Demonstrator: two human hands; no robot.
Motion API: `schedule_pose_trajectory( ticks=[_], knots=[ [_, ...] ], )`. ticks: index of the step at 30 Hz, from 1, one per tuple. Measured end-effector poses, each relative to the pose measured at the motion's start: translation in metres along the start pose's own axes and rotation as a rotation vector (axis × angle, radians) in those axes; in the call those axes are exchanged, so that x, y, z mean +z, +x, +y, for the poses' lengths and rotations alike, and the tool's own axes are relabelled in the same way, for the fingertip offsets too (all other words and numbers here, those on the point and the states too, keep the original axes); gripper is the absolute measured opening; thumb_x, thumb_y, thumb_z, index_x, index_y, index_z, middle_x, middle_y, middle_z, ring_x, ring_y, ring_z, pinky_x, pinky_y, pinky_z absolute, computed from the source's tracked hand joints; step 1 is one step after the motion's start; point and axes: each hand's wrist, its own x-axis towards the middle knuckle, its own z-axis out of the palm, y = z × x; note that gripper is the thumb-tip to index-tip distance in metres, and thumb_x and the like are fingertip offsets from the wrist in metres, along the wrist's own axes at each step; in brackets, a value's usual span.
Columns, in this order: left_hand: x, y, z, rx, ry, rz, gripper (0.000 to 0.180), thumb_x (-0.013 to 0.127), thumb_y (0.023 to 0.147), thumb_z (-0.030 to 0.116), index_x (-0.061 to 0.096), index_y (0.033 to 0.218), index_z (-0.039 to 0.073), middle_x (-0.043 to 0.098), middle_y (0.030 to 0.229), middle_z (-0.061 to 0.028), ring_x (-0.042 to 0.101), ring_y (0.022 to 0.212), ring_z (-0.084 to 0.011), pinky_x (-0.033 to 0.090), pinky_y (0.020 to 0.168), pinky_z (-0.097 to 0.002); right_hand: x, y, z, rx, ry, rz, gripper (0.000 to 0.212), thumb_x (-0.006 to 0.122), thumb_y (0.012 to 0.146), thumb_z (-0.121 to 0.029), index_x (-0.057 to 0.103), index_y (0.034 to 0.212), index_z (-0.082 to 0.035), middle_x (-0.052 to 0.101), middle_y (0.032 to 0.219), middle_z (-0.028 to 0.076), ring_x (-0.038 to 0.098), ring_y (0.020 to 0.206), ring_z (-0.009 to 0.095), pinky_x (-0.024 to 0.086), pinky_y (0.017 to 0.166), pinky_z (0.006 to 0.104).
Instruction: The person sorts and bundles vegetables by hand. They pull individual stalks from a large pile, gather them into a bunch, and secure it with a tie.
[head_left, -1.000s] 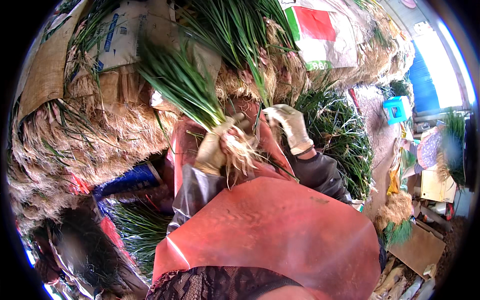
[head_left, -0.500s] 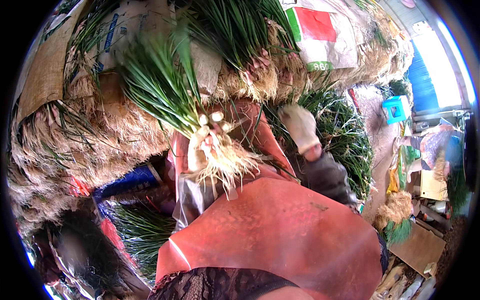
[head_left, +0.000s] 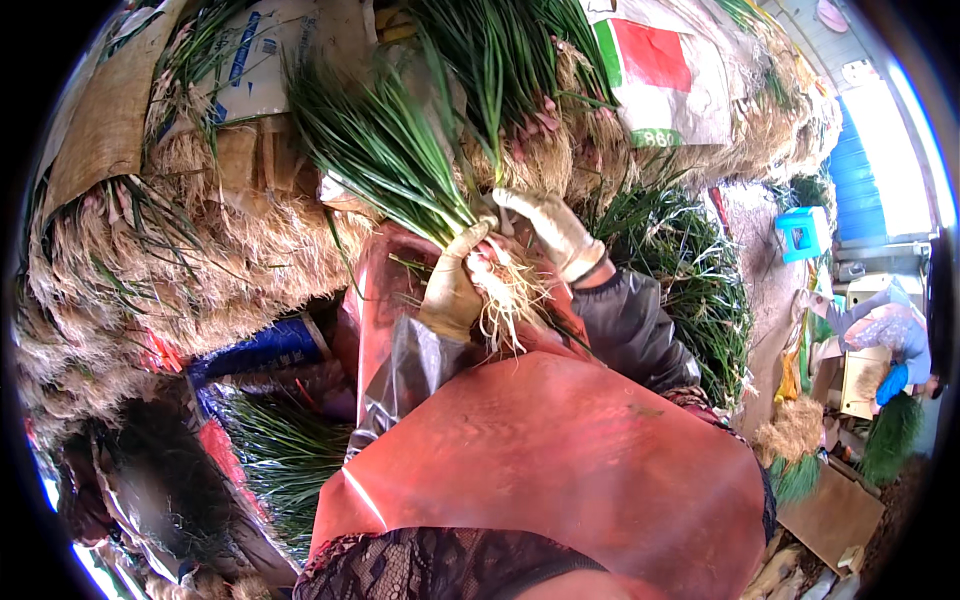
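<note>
The bunch of green onions (head_left: 415,190), its roots (head_left: 512,305) before the red apron (head_left: 545,450), leans left — probably light, with leaves (head_left: 345,135) easily bruised, so the firmer stems (head_left: 457,212) are better to hold. There the left hand (head_left: 455,285) wraps it firmly; the right hand (head_left: 552,228) curls just beside — whether pinching something, I cannot tell.

Cream gloves (head_left: 450,297), glossy dark-grey sleeves (head_left: 638,325), a broad orange-red apron (head_left: 545,450), a black lace top (head_left: 385,568)

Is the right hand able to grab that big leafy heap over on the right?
Probably yes: the leafy heap lies close beside the right hand, and nothing seems to stand between them. The left hand holds the green bunch.
</note>
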Motion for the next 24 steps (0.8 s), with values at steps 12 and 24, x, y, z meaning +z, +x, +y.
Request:
schedule_pose_trajectory(
  ticks=[12,24],
  knots=[
    [-0.003,0.003,-0.01,-0.105,0.04,0.068,0.013,0.063,0.082,0.01,0.061,0.093,0.003,0.06,0.076,-0.0033,0.057,0.064,-0.014,0.05,0.061,-0.0246,0.011,0.007,-0.003,-0.473,-1.44,0.421,0.026,0.06,0.085,-0.036,0.067,0.083,-0.011,0.061,0.064,0.009,0.059,0.056,0.028,0.045,0.049,0.0389],
    [-0.011,-0.018,0.003,0.026,0.061,-0.338,0.025,0.062,0.086,0.023,0.057,0.103,0.004,0.059,0.098,-0.008,0.057,0.086,-0.0197,0.051,0.083,-0.0374,-0.104,0.034,0.07,0.218,-1.465,0.125,0.016,0.059,0.083,-0.025,0.067,0.082,-0.012,0.066,0.072,0.008,0.064,0.058,0.025,0.053,0.054,0.0373]
  ],
)
